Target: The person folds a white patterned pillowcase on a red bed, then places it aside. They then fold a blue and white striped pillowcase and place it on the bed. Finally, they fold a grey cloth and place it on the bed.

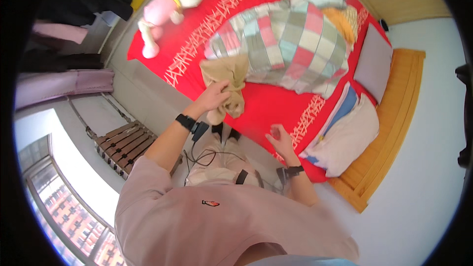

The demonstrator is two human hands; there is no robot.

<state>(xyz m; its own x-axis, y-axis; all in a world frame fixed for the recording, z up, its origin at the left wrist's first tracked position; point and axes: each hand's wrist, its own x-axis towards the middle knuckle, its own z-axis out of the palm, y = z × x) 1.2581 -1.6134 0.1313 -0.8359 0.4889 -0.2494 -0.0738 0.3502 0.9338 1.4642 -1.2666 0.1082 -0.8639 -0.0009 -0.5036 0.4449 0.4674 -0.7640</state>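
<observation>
My left hand (213, 97) is closed on a crumpled tan cloth (225, 69), perhaps a garment; its kind is not clear. The cloth lies partly on the red bedsheet (261, 111), and its lower end hangs over the bed's near edge. Beside the edge, to the right, my right hand (282, 143) holds nothing, its fingers loosely bent and apart. A bunched checkered quilt (290, 44) in grey, pink and white lies just beyond the tan cloth.
Pillows (350, 135) lie at the right, by the wooden headboard (394, 138). A pink and white plush toy (165, 10) rests at the far left of the bed. Dark clothes (84, 0) hang at left, above a folded slatted frame (125, 145). Cables dangle near my legs.
</observation>
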